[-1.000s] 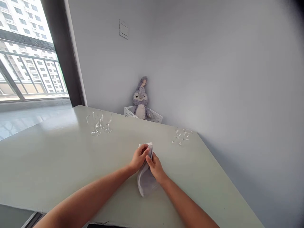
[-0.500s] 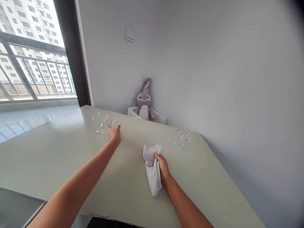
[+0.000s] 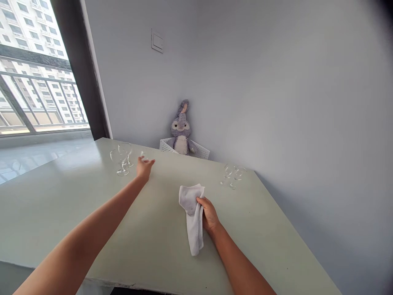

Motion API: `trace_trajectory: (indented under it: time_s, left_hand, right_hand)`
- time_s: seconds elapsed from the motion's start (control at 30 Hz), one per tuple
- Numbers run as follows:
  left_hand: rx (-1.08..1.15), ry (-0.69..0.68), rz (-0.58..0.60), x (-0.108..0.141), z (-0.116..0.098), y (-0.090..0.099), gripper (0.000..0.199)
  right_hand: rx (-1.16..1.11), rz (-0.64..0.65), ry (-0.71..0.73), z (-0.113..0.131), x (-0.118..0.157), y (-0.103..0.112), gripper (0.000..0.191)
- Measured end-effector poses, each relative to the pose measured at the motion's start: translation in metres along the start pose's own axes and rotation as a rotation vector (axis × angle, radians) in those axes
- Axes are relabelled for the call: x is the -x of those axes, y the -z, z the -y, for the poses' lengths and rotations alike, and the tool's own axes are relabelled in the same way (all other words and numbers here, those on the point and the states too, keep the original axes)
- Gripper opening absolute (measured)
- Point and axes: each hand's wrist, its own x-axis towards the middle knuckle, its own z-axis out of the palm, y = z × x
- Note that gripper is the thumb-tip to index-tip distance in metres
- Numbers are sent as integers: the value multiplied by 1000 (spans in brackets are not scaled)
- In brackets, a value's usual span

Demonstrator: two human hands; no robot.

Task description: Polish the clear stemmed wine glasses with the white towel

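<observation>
My left hand [image 3: 145,168] reaches to the far side of the table, its fingers and thumb closed around a clear wine glass [image 3: 144,155]. Only the top of that glass shows; the hand hides the rest. Just left of it, two more stemmed glasses stand upright, a front glass [image 3: 122,164] and a back glass [image 3: 128,150]. In my right hand [image 3: 210,213] is a white cloth [image 3: 193,213], pinched under the thumb and hanging down in loose folds over the table.
Clear stemmed glasses [image 3: 236,177] stand near the right edge of the pale green table [image 3: 153,237]. Behind the far edge, a purple plush toy [image 3: 181,133] sits in a white perforated basket [image 3: 201,152]. Grey walls rise behind; a window [image 3: 37,82] is at left.
The view has shifted slightly right. My left hand has moved in around the glass, which now shows less above the fingers. My right hand still grips the cloth.
</observation>
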Motion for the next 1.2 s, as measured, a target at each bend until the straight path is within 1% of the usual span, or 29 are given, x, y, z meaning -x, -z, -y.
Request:
trace_trajectory:
  time_s: [0.07,0.13,0.2,0.27,0.3,0.37,0.43,0.5,0.6,0.7,0.77,0.83,0.9,0.97,1.03,1.07,1.1,1.2]
  left_hand:
    - [-71,-49,92,25,-3,-5,52]
    - [-159,-141,215,54,-8,-10,52]
    - [-247,-227,344,85,-12,-15,51]
    - [-347,-319,447,112,-14,-19,49]
    - [-384,-386,476,124,-13,-21,49]
    - [-435,-528,491,144,-11,-24,49]
    - [-473,-633,487,157,-8,-26,47]
    - [-507,-688,501,165,-5,-25,46]
    - [-542,-728,523,168,-3,-21,47]
    - [-551,-743,515,165,-3,-15,46]
    - [-553,-764,527,163,-4,-11,46]
    - [-560,-803,554,163,-5,-8,43]
    - [-560,-869,574,163,-7,-5,42]
    - [-535,-958,586,164,-9,-3,44]
    - [-489,-1027,603,163,-10,-2,45]
    - [-472,-1052,618,162,-10,-2,44]
    - [-464,-1075,633,161,-10,-2,43]
    - [-486,-1171,689,156,-10,-2,37]
  right_hand:
    - [6,-63,31,6,0,4,24]
    - [40,-180,83,12,0,10,21]
    - [84,-316,171,17,1,15,19]
    - [115,-416,295,21,4,18,20]
    - [126,-444,364,23,6,18,21]
    - [170,-460,470,24,11,15,24]
    - [261,-407,509,24,17,8,25]
    - [387,-295,487,22,25,0,27]
    - [584,-114,492,19,35,-12,31]
    - [680,6,537,17,39,-16,30]
    - [653,63,466,13,37,-14,29]
    - [557,107,323,10,34,-11,32]
    - [399,169,175,9,32,-10,36]
    - [238,288,64,11,34,-11,39]
    - [167,408,3,14,38,-13,40]
    - [185,440,-2,14,39,-14,41]
    - [239,444,17,14,40,-14,42]
    - [510,359,132,10,37,-10,34]
